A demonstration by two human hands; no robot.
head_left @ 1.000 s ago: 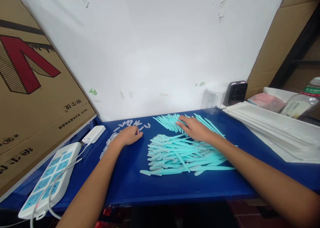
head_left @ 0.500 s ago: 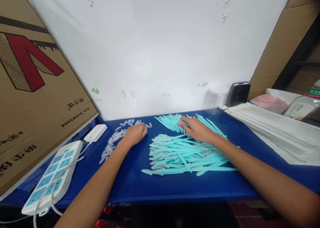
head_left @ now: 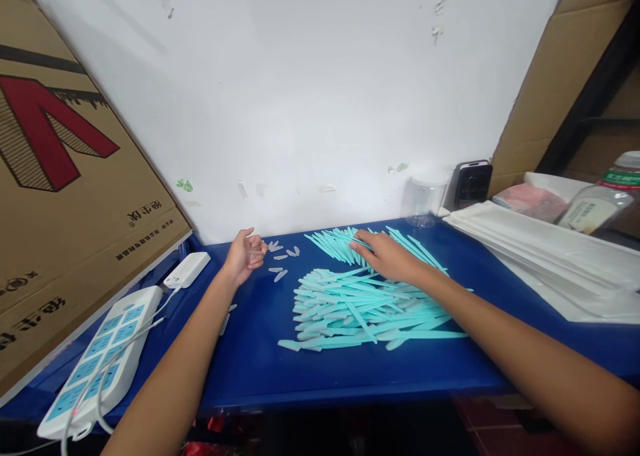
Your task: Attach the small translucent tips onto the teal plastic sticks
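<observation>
Stick [head_left: 364, 243] sits pinched within the grip of the right hand [head_left: 391, 255]; left hand [head_left: 243, 256] half-curled near clear pieces [head_left: 281, 276], contents unclear.

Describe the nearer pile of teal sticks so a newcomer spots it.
On the blue table, look right of the white power strip. The nearer pile of teal sticks is the bulkier one, in front of the farther pile, which the right hand partly covers.

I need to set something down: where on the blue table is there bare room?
Bare tabletop lies between the near turquoise pile and the front edge, and between the right forearm and white stack. Crowded: the far turquoise pile, under the right hand.
</observation>
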